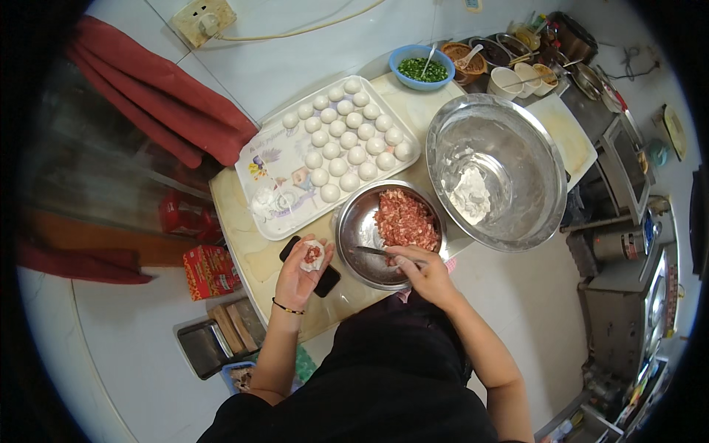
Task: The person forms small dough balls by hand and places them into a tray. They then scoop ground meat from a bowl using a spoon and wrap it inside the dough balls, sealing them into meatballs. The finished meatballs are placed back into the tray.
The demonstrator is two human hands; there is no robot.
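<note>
My left hand (299,277) holds a white dough wrapper (313,256) on its palm and fingers, with a little minced meat on it. In my right hand (424,274) is a thin metal utensil (370,251), its tip pointing left over the steel bowl (342,243). Minced raw meat (405,220) fills the right part of that bowl. Behind it, a white printed tray (260,221) bears several rows of round white dough balls (349,139), with flour at its near left corner. A dark phone (328,281) lies on the table partly under my left hand.
A large steel basin (498,171) with flour stands right of the meat bowl. Behind are a blue bowl (394,63) of chopped greens and several seasoning containers (504,83). A red cloth (166,99) hangs at the left. A red box (210,271) stands beside the table (277,266).
</note>
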